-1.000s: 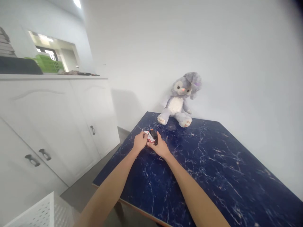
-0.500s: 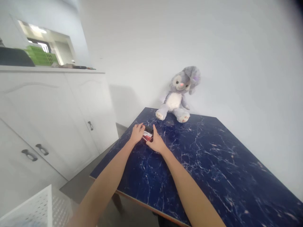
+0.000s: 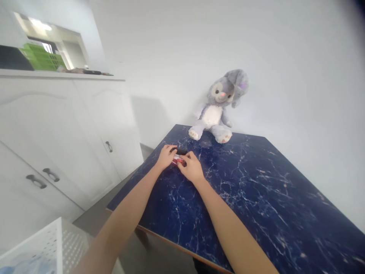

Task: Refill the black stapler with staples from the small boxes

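Red and white pack [image 3: 178, 160] lies against a small black thing [image 3: 181, 151], near the far edge of the blue table [image 3: 256, 213]. Left hand [image 3: 166, 158] curls onto the black thing, right hand [image 3: 192, 168] curls onto the pack. Gray toy bunny [image 3: 212, 116] sits just past them.

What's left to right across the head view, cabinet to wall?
White cabinet → left hand → red-and-white item → right hand → plush toy → wall
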### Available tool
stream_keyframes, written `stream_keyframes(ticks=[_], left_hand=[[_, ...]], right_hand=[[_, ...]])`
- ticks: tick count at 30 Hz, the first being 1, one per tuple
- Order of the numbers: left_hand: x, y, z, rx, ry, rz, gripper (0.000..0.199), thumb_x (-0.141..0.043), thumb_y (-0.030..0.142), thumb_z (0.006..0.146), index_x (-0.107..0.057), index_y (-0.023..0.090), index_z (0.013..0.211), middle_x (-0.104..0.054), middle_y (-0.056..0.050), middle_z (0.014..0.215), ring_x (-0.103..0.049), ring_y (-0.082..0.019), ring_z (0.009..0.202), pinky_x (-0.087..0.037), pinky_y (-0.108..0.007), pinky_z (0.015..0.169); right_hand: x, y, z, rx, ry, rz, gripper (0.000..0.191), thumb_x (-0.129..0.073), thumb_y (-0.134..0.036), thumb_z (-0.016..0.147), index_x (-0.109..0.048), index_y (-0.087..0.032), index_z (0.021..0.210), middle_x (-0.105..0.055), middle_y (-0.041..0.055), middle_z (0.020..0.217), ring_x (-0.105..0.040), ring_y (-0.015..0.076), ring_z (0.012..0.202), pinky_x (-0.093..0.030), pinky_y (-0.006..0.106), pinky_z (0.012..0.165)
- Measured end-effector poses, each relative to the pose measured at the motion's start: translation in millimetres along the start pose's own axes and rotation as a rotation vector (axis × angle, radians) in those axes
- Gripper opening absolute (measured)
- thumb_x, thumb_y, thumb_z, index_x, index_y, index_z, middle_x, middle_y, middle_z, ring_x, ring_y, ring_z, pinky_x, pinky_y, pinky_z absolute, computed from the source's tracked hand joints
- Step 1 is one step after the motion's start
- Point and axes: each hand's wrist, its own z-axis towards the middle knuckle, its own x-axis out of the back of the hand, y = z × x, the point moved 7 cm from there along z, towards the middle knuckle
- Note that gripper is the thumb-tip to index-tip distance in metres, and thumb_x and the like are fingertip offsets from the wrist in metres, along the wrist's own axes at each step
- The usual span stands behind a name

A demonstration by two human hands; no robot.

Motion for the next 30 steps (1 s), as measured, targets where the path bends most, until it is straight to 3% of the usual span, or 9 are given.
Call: stream_keyframes(ticks=[7,14,22,26,30], left_hand=[[0.8,-13,3,0.08,0.03,-0.051,0.031,-0.045,0.022,0.096,-0.069,0.023,0.116,-0.068,-0.005,0.117,-0.063,-0.018,0.108,-0.047,-0.032,0.102],[1.1,-11,3,0.06,0.055,0.043,0.029,-0.046,0.024,0.096,-0.07,0.023,0.114,-0.068,-0.008,0.109,-0.062,-0.023,0.104,-0.046,-0.038,0.102],[2.0,-11,0,0.076,0.059,0.051,0.031,-0.045,0.025,0.096,-0.07,0.024,0.116,-0.069,-0.006,0.112,-0.063,-0.021,0.103,-0.048,-0.034,0.099],[1.7,-13,0,0.126,0.068,0.112,0.035,-0.044,0.032,0.098,-0.068,0.022,0.121,-0.068,-0.009,0.123,-0.062,-0.025,0.111,-0.044,-0.039,0.103],[1.4,-20,-2,0.21,0.057,0.158,0.039,-0.043,0.038,0.098,-0.067,0.021,0.124,-0.069,-0.012,0.121,-0.062,-0.031,0.112,-0.042,-0.047,0.104]], right_hand=[[0,7,3,-0.048,-0.017,0.096,0.026,-0.064,-0.03,0.086,-0.07,-0.02,0.11,-0.062,0.0062,0.106,-0.063,0.0176,0.085,-0.052,0.031,0.087],[-11,27,10,-0.086,-0.057,0.221,0.029,-0.067,-0.03,0.086,-0.068,-0.02,0.113,-0.066,0.0057,0.103,-0.064,0.0174,0.085,-0.052,0.032,0.085],[0,21,8,-0.154,-0.008,0.207,0.035,-0.068,-0.039,0.081,-0.065,-0.02,0.109,-0.068,0.0048,0.097,-0.064,0.0188,0.081,-0.052,0.032,0.08],[6,45,8,-0.342,0.128,0.257,0.035,-0.057,-0.036,0.086,-0.06,-0.018,0.115,-0.068,0.0092,0.111,-0.065,0.0231,0.097,-0.05,0.037,0.091],[-8,58,11,-0.403,-0.027,0.328,0.055,-0.057,-0.028,0.082,-0.048,-0.02,0.136,-0.064,0.009,0.129,-0.06,0.0254,0.117,-0.043,0.041,0.105]])
